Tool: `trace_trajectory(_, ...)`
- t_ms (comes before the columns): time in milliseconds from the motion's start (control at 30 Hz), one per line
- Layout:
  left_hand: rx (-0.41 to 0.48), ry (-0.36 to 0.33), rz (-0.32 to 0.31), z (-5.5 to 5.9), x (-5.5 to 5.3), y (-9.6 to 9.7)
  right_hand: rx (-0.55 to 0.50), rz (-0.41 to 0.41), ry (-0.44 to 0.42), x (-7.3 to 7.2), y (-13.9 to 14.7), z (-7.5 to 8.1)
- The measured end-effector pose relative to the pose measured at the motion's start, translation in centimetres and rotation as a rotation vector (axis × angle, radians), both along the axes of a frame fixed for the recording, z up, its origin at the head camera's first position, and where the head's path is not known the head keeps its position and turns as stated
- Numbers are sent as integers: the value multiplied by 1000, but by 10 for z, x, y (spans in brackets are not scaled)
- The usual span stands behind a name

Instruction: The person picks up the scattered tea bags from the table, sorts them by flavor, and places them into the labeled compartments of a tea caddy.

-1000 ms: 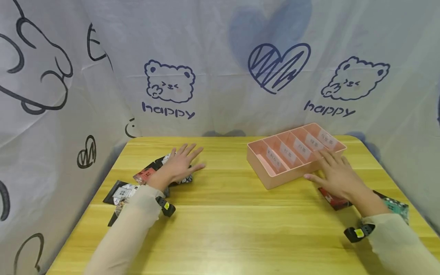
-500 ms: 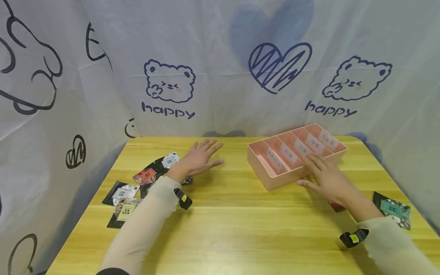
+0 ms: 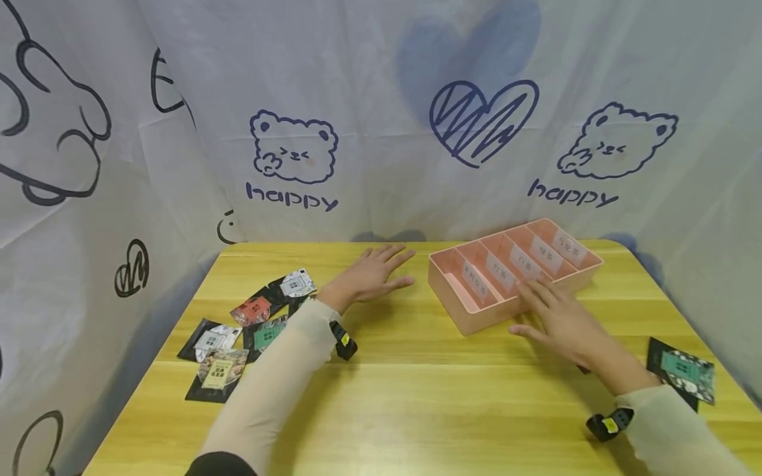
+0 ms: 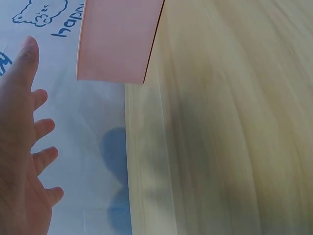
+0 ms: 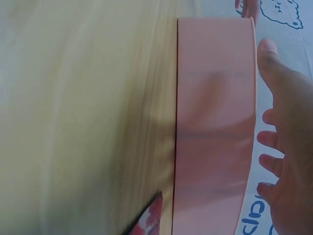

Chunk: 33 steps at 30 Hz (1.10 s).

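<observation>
My left hand (image 3: pixel 372 274) hovers over the table with fingers spread and holds nothing. It is between the tea sachets and the pink divided box (image 3: pixel 488 319), left of the box. My right hand (image 3: pixel 559 324) is at the box's front side, fingers extended over the front rim; I cannot tell whether they touch it. Handwritten white labels mark the box's compartments. On the left lie sachets with red (image 3: pixel 253 309), green (image 3: pixel 268 336), white (image 3: pixel 211 339) and yellow (image 3: pixel 217 375) labels. A red-patterned sachet (image 5: pixel 150 220) lies in front of the box, mostly hidden by my right arm in the head view.
A green-labelled sachet (image 3: pixel 684 370) overlaps another dark packet near the table's right edge. White cloth (image 3: pixel 381 165) with drawings hangs behind and beside the wooden table (image 3: pixel 440 410).
My left hand has moved right, away from the sachets, uncovering several of them. My right hand has shifted slightly left along the box's front. The box stays in place.
</observation>
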<state>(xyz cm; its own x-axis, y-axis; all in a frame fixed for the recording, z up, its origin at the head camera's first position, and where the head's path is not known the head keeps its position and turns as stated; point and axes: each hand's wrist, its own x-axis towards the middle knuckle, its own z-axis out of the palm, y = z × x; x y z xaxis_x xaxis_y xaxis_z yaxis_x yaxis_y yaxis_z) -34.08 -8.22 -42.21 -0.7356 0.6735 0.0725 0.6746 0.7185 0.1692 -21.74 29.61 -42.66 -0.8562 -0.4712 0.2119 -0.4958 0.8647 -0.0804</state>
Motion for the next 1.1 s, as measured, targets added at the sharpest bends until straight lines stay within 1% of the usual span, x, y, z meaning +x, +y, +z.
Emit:
trace_trajectory(133,2,-24,-6,1,-2,12,-7,43,61,1,-3,-3)
trace_trajectory(400,-13,-44,-16,3,-5,34,-9,92,118,1,-2,-11)
trace_trajectory(567,-30,-67,-31,3,-6,45,-2,92,85,2,-3,-15)
trace_trajectory(667,-45,-68,-34,3,-6,51,-1,79,64,2,-3,-15)
trace_trajectory(767,-66,-62,-35,1,-6,56,2,76,65,3,-4,-16)
trace_trajectory(933,-101,-71,-30,-7,-6,59,7,80,72,5,-5,-16)
trace_trajectory(1100,-81,-93,-41,-10,-3,58,13,54,44,8,-4,-15)
